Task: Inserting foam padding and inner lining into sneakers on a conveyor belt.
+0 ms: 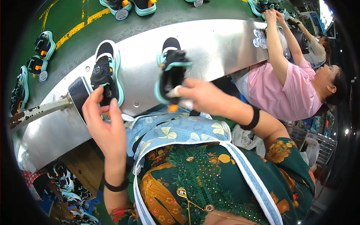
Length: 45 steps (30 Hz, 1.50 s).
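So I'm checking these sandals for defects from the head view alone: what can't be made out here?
- Right hand: it covers the lower end of the black and teal sandal it grips; the orange part below is blurred.
- Left hand: fingers hide the heel of the sandal on the steel ledge.
- Sandals on the green belt: too small and bent by the rim.
- Sandals at top: cut off by the edge.

Dark green garment with orange and yellow floral print, short sleeves. Light blue flowered apron over it, white-edged straps. Black band on each wrist, left hand and right hand. Small gold brooches on chest.
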{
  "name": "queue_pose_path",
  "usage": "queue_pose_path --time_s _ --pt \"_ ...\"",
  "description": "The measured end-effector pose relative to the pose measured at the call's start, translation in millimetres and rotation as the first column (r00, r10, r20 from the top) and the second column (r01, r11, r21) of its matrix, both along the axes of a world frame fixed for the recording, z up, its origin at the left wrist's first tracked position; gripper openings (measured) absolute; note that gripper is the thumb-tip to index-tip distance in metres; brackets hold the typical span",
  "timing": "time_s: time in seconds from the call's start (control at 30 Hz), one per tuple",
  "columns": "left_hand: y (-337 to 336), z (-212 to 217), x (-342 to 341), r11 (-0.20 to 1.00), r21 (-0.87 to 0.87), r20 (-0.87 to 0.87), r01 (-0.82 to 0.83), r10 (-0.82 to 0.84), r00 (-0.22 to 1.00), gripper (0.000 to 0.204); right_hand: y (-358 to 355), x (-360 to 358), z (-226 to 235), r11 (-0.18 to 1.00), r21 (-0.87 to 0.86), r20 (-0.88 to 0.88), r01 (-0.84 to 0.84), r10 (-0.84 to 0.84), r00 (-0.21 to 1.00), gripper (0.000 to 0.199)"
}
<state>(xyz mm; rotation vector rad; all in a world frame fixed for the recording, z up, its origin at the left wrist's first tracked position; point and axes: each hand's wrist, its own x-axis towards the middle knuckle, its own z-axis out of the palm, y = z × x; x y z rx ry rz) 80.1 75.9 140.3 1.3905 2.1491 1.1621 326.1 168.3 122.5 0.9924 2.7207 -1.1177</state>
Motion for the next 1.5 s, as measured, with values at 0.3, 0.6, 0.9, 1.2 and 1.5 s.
queue_pose_path --time_s 0.3,0.6,0.9,1.2,1.5 --pt "-3.5 -25.4 29.2 0.943 -0.209 0.121 0.259 -0.238 0.964 0.033 69.4 -10.8 53.9 0.973 -0.225 -0.128 0.055 -0.085 0.988 0.041" --pt "28.1 -60.5 26.5 0.981 -0.13 0.225 0.147 -0.115 0.968 0.015 50.3 -60.9 5.2 0.961 0.183 -0.127 -0.206 0.231 0.965 0.046" --pt "13.4 -17.0 30.3 0.922 -0.282 0.6 0.266 -0.047 0.799 0.024 46.3 -42.3 6.7 0.953 0.183 -0.065 -0.243 0.258 0.964 0.054" --pt "13.6 -19.4 37.9 0.806 -0.4 0.862 0.436 0.17 0.477 0.023 56.2 -37.4 -12.2 0.967 -0.153 -0.436 -0.203 0.118 0.892 0.047" --pt "9.1 -25.4 31.7 0.819 -0.339 0.918 0.462 0.181 0.353 0.023 60.2 -45.6 3.8 0.954 -0.192 -0.339 -0.229 0.155 0.928 0.032"
